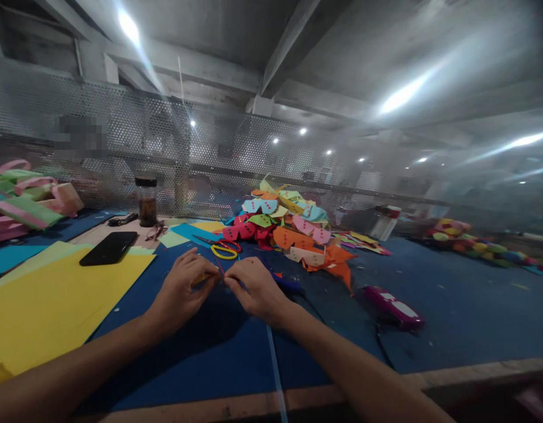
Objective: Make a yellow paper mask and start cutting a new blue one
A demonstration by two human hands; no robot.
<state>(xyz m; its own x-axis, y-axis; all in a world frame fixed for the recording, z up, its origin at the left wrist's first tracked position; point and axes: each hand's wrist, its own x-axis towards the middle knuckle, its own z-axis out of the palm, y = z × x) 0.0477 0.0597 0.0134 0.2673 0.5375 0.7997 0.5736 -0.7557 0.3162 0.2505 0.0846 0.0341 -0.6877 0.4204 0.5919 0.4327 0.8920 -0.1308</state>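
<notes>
My left hand (185, 285) is closed above the blue table mat (183, 376), its fingers round a small yellow piece (205, 276). Close beside it, my right hand (256, 288) pinches a thin reddish strip (221, 269) that spans the small gap between the hands. Just beyond the fingertips lie scissors with yellow and red handles (225, 251). A pile of coloured paper masks (297, 232) stands behind my right hand. Part of a blue tool (289, 283) shows beside that hand.
Yellow paper sheets (64, 299) cover the left side, with a black phone (109, 248) on them. Behind stands a dark-lidded jar (147, 202). A purple device (394, 308) with a cord lies at right. Folded paper (29, 202) is piled far left, and a white bottle (385, 223) stands back right.
</notes>
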